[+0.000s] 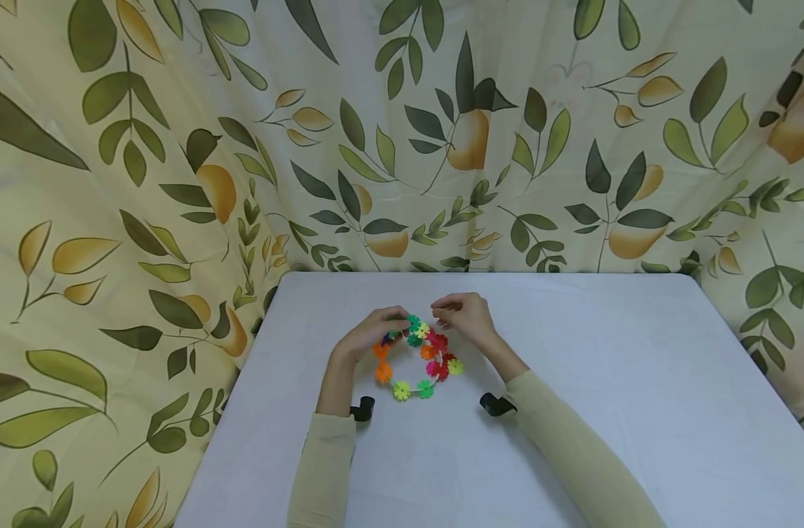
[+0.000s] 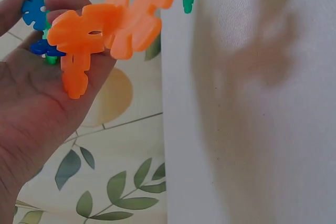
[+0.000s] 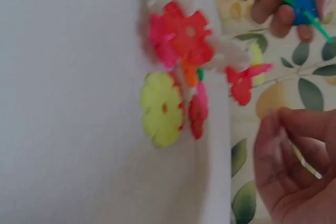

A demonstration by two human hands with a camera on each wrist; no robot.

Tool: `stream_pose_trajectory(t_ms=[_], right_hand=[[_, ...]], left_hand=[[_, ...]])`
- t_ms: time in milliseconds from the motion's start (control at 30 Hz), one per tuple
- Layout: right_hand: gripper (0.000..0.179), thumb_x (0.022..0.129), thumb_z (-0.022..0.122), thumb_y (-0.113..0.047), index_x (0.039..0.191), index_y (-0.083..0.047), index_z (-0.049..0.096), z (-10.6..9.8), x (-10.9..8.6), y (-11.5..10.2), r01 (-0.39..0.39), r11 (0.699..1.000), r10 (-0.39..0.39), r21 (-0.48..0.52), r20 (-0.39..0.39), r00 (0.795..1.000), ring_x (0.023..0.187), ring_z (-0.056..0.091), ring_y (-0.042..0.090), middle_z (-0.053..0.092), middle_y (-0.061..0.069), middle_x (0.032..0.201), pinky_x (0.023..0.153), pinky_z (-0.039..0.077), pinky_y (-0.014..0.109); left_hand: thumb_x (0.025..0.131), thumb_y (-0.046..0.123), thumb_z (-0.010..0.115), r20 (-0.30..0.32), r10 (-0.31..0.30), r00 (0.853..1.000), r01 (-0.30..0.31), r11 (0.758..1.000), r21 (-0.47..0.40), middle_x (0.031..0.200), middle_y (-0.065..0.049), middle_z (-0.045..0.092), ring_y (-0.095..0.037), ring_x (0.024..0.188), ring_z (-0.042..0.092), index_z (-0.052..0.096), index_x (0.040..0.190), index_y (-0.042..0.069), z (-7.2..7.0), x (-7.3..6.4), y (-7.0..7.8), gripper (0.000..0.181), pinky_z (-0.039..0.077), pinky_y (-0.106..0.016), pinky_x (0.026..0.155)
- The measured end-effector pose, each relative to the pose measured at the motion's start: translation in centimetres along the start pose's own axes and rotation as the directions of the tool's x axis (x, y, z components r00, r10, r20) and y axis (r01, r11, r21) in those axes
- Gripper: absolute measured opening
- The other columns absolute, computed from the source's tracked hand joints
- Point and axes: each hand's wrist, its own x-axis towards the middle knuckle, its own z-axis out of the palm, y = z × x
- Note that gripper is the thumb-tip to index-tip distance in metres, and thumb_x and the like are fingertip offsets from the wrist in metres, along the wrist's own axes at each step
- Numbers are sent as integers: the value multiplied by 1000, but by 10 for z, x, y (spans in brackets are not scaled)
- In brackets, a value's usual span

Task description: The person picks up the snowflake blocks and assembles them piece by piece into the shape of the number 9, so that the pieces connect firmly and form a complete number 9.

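A ring of interlocking flower-shaped plastic discs [image 1: 402, 391] in orange, green, yellow, red, pink and blue is held up over the table. My left hand [image 1: 375, 331] grips it at its upper left, and the left wrist view shows a blue disc [image 2: 34, 11] and a green one between the fingers and thumb. Orange discs [image 2: 142, 9] hang beside that palm. At the ring's upper right is my right hand [image 1: 466, 315], apart from it, with fingers bent loosely and thumb near the index finger. Nothing shows between its fingertips. Red discs [image 3: 189, 32] and a yellow disc [image 3: 163, 109] face it.
A white-covered table [image 1: 607, 352] lies under both hands. Behind it and at the left hangs a leaf-and-fruit patterned curtain [image 1: 402, 147]. Small black wrist devices [image 1: 496, 405] sit by both sleeves.
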Motion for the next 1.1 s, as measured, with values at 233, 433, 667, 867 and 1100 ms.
stream_pose_trajectory(t_ms=[233,433,667,867,1100], right_hand=[[20,94,76,-13,113,-7,80,9,7,17,-16,931,69,-364,132,989,90,65,22,74,7,101,77,57,34],[19,90,76,-6,108,-10,81,15,11,15,40,885,56,-463,192,980,93,59,24,69,7,100,84,54,41],[10,86,81,-5,95,-6,76,14,12,14,0,923,57,-386,136,989,73,62,21,70,6,86,62,53,31],[9,88,85,-13,95,-11,79,11,5,20,-20,981,18,-191,-13,1000,72,69,18,75,2,82,63,54,29],[10,86,88,-25,90,-18,83,7,-8,9,95,995,-99,-41,-128,987,83,72,18,78,-4,86,69,56,32]], left_hand=[[106,19,57,22,13,1000,-13,1000,-13,93,-17,57,-20,70,47,65,109,4,1,-1,0,17,39,-26,61],[107,20,56,29,41,999,-40,999,-16,90,-20,54,-23,68,43,65,107,6,3,-1,0,17,37,-27,58],[107,21,57,29,51,998,-50,998,-33,106,-41,48,-23,69,43,65,107,7,3,0,2,16,37,-26,59],[108,23,57,-9,29,1000,-29,997,-64,101,-31,55,-30,75,43,65,105,7,3,2,0,18,37,-28,61],[108,24,55,-34,-11,999,8,997,-78,89,-11,55,-21,70,45,63,105,8,4,5,-2,19,38,-24,58]])
